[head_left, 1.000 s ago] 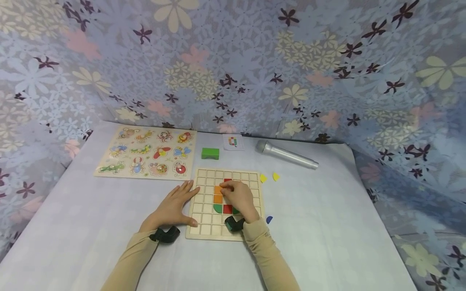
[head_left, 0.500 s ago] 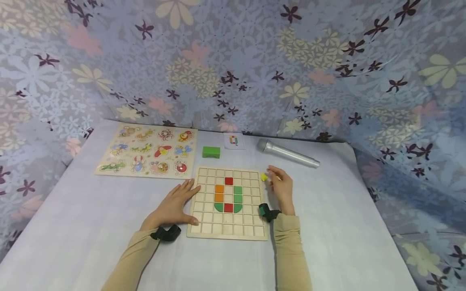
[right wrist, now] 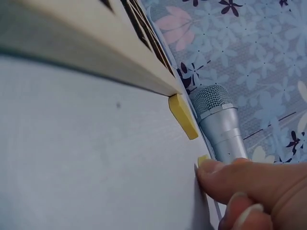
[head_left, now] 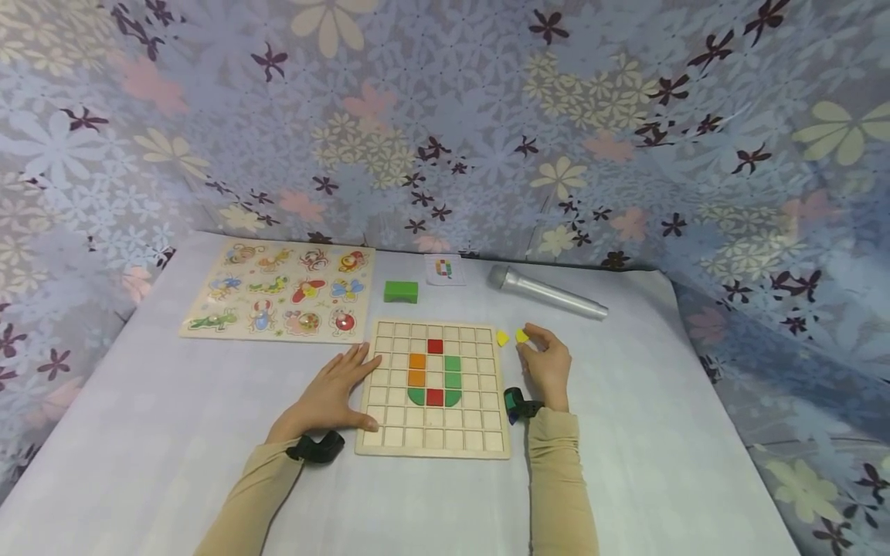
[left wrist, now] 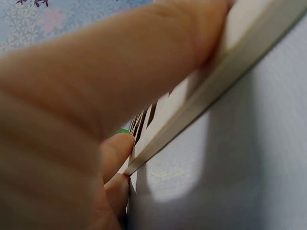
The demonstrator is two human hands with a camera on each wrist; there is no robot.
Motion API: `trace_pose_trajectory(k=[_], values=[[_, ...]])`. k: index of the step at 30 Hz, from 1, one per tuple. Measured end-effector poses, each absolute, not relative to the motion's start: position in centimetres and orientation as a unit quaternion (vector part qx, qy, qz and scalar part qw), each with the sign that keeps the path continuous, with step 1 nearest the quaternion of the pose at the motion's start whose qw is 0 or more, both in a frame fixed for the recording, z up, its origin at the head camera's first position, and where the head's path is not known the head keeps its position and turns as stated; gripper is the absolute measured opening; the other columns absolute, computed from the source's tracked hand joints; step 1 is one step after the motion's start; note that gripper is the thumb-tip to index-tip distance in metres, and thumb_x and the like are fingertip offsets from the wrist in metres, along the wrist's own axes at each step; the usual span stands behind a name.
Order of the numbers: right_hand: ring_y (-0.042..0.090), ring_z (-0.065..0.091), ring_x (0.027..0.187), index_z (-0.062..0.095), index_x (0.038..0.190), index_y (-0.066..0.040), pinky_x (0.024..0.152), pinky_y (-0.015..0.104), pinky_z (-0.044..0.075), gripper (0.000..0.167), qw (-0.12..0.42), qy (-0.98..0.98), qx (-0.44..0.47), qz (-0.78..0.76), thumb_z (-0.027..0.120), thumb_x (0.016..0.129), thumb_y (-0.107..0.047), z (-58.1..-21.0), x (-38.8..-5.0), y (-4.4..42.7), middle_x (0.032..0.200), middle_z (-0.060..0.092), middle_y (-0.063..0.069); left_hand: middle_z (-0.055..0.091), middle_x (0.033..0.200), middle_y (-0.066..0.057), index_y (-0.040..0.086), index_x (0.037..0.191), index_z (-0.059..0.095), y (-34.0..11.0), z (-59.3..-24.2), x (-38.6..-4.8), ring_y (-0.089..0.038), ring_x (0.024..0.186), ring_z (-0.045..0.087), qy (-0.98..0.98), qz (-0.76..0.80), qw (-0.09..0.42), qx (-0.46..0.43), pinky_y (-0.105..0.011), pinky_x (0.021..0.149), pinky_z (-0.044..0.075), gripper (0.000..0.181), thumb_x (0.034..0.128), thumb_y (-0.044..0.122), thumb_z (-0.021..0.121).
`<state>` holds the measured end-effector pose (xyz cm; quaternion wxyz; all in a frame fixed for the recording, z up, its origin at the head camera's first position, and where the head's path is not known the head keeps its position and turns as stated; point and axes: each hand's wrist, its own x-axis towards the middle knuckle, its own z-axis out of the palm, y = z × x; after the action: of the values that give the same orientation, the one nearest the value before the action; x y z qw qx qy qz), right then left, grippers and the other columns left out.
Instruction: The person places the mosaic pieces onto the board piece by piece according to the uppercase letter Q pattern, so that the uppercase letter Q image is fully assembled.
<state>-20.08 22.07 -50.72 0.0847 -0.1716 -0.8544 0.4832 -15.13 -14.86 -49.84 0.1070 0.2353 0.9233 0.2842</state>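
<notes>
A wooden grid board (head_left: 473, 432) lies on the table with red, orange and green tiles in several squares. My left hand (head_left: 330, 395) rests on its left edge, fingers spread and thumb on the lower left corner; the left wrist view shows the thumb (left wrist: 144, 52) against the rim. To the right of the board, my right hand (head_left: 549, 363) pinches a yellow quarter-round tile (head_left: 521, 336) between thumb and finger. That tile is mostly covered by the thumb in the right wrist view. Another yellow tile (right wrist: 182, 115) lies against the board's upper right corner.
Behind the board are a green block (head_left: 401, 292), a pattern card (head_left: 445, 269) and a silver microphone (head_left: 549, 293). An insect picture puzzle (head_left: 278, 289) lies at the back left. A blue tile (head_left: 513, 419) is partly hidden by the right wrist camera.
My right hand has moved from above the board's tiles to the right, past the nearer yellow tile, and taken hold of the farther one. The left hand has stayed in place.
</notes>
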Motion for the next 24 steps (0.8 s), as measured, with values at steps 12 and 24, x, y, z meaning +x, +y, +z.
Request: trace_pose_trajectory(k=[12, 24], values=[[0.005, 0.046, 0.038, 0.068, 0.119, -0.008, 0.041, 0.017, 0.039, 0.027, 0.108, -0.867, -0.151, 0.462, 0.06, 0.094, -0.012, -51.25, -20.21, 22.04, 0.109, 0.071, 0.022, 0.016, 0.161, -0.019, 0.006, 0.15, 0.034, -14.83, -49.66, -15.03, -0.038, 0.15, 0.012, 0.924, 0.284, 0.109, 0.232, -0.054, 0.122, 0.01, 0.11, 0.0624, 0.049, 0.085], [0.028, 0.06, 0.084, 0.067, 0.118, -0.001, 0.07, 0.03, 0.045, 0.031, 0.138, -0.892, -0.152, 0.403, 0.049, 0.093, -0.005, -50.95, -20.12, 22.16, 0.108, 0.067, 0.023, 0.016, 0.161, -0.019, 0.006, 0.15, 0.034, -14.78, -49.9, -15.2, -0.038, 0.15, 0.012, 0.924, 0.283, 0.11, 0.232, -0.054, 0.122, 0.01, 0.11, 0.0626, 0.05, 0.085]])
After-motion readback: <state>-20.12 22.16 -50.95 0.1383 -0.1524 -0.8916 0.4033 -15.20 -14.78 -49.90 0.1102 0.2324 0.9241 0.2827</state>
